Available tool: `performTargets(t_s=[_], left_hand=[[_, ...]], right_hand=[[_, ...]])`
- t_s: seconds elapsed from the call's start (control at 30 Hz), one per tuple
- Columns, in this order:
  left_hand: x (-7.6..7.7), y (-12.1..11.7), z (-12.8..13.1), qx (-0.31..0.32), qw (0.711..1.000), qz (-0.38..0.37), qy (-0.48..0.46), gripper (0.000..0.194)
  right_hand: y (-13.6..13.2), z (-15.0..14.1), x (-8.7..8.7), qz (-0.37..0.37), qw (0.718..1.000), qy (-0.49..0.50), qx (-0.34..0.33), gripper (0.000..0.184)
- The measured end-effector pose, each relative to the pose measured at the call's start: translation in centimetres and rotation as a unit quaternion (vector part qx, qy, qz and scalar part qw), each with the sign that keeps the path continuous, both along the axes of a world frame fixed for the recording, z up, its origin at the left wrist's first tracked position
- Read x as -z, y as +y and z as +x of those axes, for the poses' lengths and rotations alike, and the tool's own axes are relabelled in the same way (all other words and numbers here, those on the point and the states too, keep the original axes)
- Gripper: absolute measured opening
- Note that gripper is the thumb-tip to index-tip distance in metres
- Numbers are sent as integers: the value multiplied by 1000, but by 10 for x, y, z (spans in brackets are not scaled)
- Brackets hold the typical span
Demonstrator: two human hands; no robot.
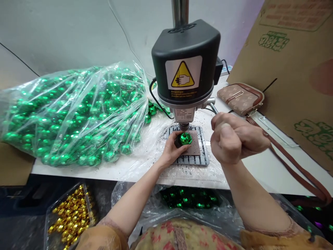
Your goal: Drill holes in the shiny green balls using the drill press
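My left hand (173, 147) has its thumb and fingers closed round a shiny green faceted ball (186, 138). The ball rests on a small flat board on the slotted metal base (204, 159), directly under the spindle of a black bench drill press (186, 69). Dark shavings are scattered over the base. To the right, my right hand (235, 139) is a fist round the end of the press's feed lever (213, 106); the grip inside the fingers is hidden. Whether the bit touches the ball cannot be made out.
A large clear bag (78, 114) of green balls lies on the left of the white table. A patterned purse (240, 99) and a cardboard box (293, 69) stand at right. Below the table edge are gold balls in a clear bin (74, 211) and more green balls (187, 197) in plastic.
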State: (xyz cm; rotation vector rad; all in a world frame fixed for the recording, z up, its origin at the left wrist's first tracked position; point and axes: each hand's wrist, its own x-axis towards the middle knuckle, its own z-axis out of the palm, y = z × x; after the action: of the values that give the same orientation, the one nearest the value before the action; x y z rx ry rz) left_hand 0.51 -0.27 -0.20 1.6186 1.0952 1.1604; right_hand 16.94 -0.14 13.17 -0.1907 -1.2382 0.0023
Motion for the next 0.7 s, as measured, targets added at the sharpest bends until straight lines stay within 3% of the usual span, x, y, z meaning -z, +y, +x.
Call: performTargets(t_s=[0.13,0.27,0.37,0.5,0.57,0.63,0.7], left_hand=[[0,-1,0,-5,1000,12,10,55],[-1,0,3,-22,1000,14,9,55],[-5,-3,5,-43,999,20,-3,55],[-14,-33,0,-99,992,78,30,48],[-16,-62,-6,-66,986,139,69,44],[-13,-96,-12,27,971,207,118,44],[-5,-127,-18,132,934,262,204,40]], right_hand=[[-1,-1,-1,-3,1000,2,7,50],[-1,-5,-35,-85,994,73,-10,52],[1,-8,-61,-148,985,84,-19,43],[5,-7,-70,-144,984,97,-50,43],[7,-6,-68,-142,983,100,-58,42],[7,-4,-66,-148,983,93,-61,41],[8,-3,-64,-150,982,91,-67,41]])
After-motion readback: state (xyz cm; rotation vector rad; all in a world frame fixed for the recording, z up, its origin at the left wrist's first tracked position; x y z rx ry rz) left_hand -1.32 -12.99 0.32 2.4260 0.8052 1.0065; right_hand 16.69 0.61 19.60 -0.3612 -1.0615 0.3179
